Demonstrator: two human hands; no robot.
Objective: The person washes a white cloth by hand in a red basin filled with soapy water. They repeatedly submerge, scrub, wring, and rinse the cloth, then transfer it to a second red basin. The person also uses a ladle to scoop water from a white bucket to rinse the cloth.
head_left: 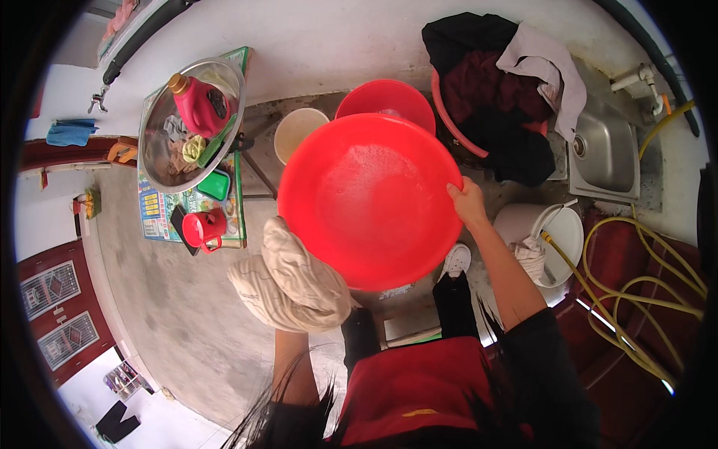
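Note:
A wide red plastic basin with a wet, foamy-looking inside is in front of me. My right hand grips its right rim, thumb on top. A bundled beige cloth lies over my left forearm at the basin's lower left edge and hides my left hand, so its grasp does not show. Behind the wide basin stand a smaller red basin and a pale bucket.
Left, a low table holds a steel bowl with a pink detergent bottle, and a red mug. Right are a heaped laundry tub, a steel sink, a white bucket and a yellow hose.

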